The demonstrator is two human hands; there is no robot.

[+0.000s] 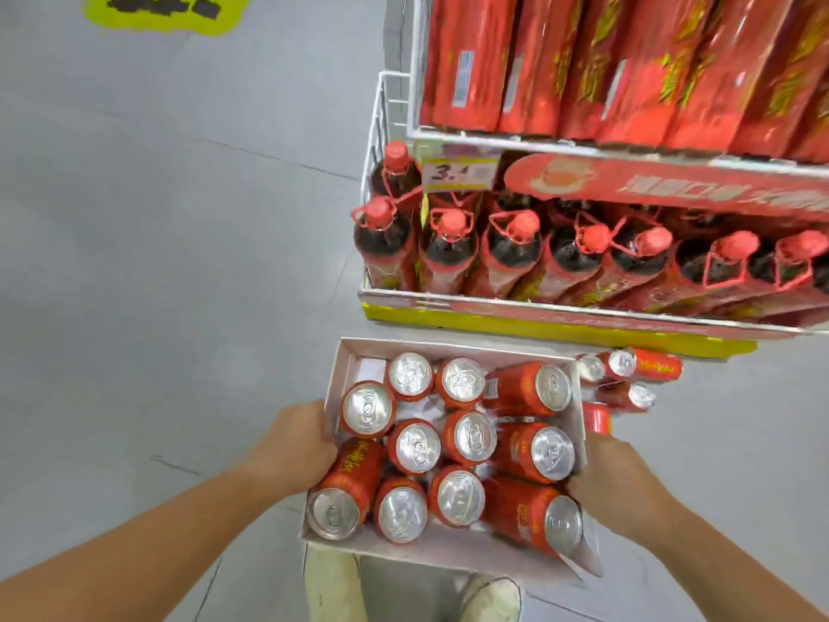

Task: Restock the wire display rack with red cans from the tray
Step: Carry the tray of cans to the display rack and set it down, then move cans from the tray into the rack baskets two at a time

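A white cardboard tray (453,556) full of several red cans (469,437) is held in front of me, just below the wire display rack (390,110). Some cans stand upright and some lie on their sides. My left hand (294,446) grips the tray's left wall. The tray's right wall is gripped by my right hand (614,480). The rack's lower shelf holds dark bottles with red caps (381,235), and red cartons (560,60) fill the shelf above.
Several loose red cans (628,374) lie on the grey floor to the right of the tray, by the rack's yellow base (538,325). A price tag (460,172) hangs on the upper shelf edge. My shoes (332,585) are under the tray. A yellow floor sticker (166,11) is far left.
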